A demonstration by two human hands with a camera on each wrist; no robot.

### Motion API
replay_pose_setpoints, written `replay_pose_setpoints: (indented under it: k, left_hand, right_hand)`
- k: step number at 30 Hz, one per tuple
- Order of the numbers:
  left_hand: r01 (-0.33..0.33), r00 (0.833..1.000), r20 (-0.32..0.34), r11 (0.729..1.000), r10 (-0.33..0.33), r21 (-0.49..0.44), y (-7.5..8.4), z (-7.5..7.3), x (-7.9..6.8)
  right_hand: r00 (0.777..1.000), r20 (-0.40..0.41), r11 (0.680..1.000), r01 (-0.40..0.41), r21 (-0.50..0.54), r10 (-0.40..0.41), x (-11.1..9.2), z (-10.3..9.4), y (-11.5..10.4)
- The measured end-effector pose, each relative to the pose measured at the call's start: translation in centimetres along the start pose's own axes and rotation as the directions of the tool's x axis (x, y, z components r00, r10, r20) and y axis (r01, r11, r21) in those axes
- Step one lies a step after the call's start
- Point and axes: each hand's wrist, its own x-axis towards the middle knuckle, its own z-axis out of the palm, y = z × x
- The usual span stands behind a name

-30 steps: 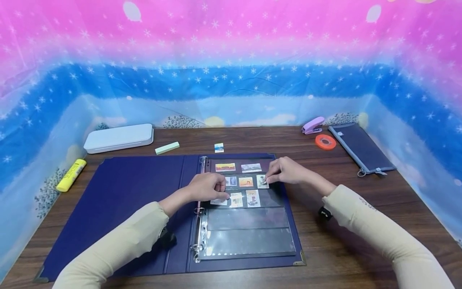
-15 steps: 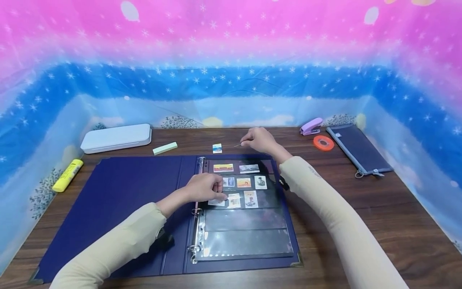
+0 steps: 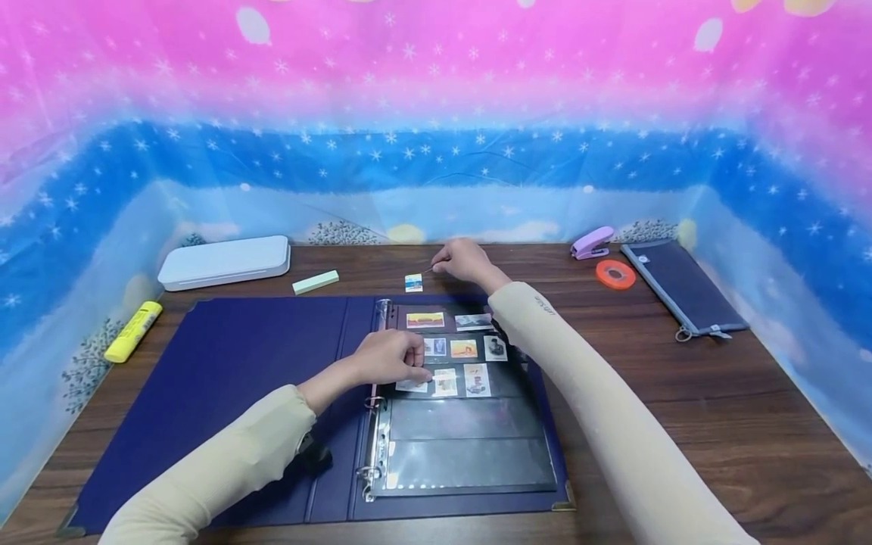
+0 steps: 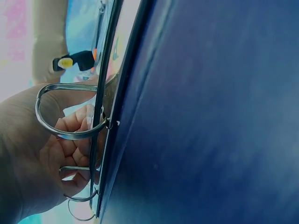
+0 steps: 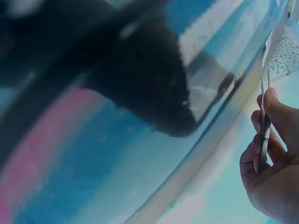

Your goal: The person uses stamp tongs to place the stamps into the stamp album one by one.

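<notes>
Pinched in my right hand (image 3: 465, 260) is a pair of tweezers (image 5: 264, 126), its two thin tips slightly apart in the right wrist view. In the head view the tips come close to the right of a small blue-and-white stamp (image 3: 413, 283), which lies on the table beyond the album. My left hand (image 3: 388, 357) rests on the left part of the clear pocket page (image 3: 470, 462), fingers loosely curled, beside the metal rings (image 4: 70, 135). Several stamps sit in the top three rows, including a dark portrait stamp (image 3: 495, 348) and a tall stamp (image 3: 477, 380). Part of the lower-left stamp is hidden by my left hand.
The open navy binder (image 3: 225, 401) covers much of the table. Behind it lie a white case (image 3: 225, 263) and a pale green strip (image 3: 316, 282); a yellow glue stick (image 3: 134, 331) is at left. A purple stapler (image 3: 592, 243), orange tape roll (image 3: 615, 275) and dark zip pouch (image 3: 684, 288) stand at right.
My right hand has left the portrait stamp in the second row and moved with the tweezers to the back left, toward the loose stamp. The left hand has stayed on the page.
</notes>
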Motion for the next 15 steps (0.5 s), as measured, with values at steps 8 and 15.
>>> replay_pose_setpoints:
  k: [8, 15]
  left_hand:
    - [-0.001, 1.000, 0.002, 1.000, 0.001, 0.013, 0.21, -0.06, -0.11]
    - [0.005, 1.000, 0.003, 1.000, -0.005, 0.030, 0.36, -0.18, -0.09]
  right_hand:
    - [0.998, 0.052, 1.000, -0.021, -0.009, 0.022, 1.11, 0.46, -0.31]
    - [0.995, 0.101, 1.000, -0.023, -0.010, 0.024, 0.85, -0.45, -0.51]
